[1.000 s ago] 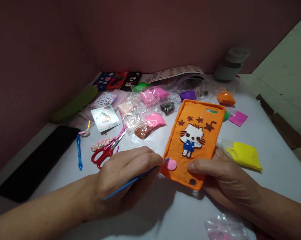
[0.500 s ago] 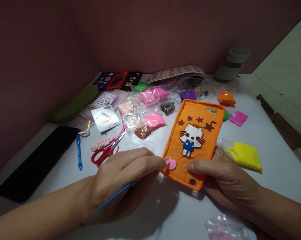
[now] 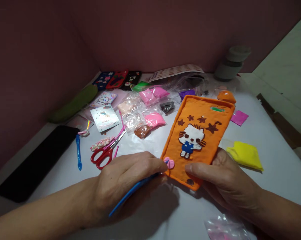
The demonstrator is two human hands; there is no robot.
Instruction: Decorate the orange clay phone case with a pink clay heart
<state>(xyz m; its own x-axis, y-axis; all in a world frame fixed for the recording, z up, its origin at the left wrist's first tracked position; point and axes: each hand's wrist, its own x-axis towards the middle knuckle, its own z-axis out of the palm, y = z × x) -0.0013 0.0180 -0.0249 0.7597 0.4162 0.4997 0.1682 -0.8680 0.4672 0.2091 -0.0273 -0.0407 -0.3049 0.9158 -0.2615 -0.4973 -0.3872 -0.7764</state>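
An orange clay-covered phone case (image 3: 202, 146) is gripped along its lower right by my right hand (image 3: 225, 173), thumb on the front and fingers behind. On its face are a white cat figure (image 3: 191, 140) in blue clothes, several brown stars and a brown spot near the bottom. My left hand (image 3: 135, 176) is closed around a thin blue clay tool (image 3: 132, 190), whose rear end sticks out below the palm. The tool's tip touches a small pink clay piece (image 3: 169, 163) at the case's lower left corner.
Red-handled scissors (image 3: 102, 156), a blue modelling tool (image 3: 78, 153) and a black phone-like slab (image 3: 37, 163) lie to the left. Bags of coloured clay (image 3: 152, 95) spread across the back. A yellow clay pack (image 3: 245, 156) lies right, and a lidded jar (image 3: 231, 65) stands behind.
The orange case has tilted and turned slightly, its top shifting right and up. My left hand has rolled a little, and the blue tool's rear end has swung right.
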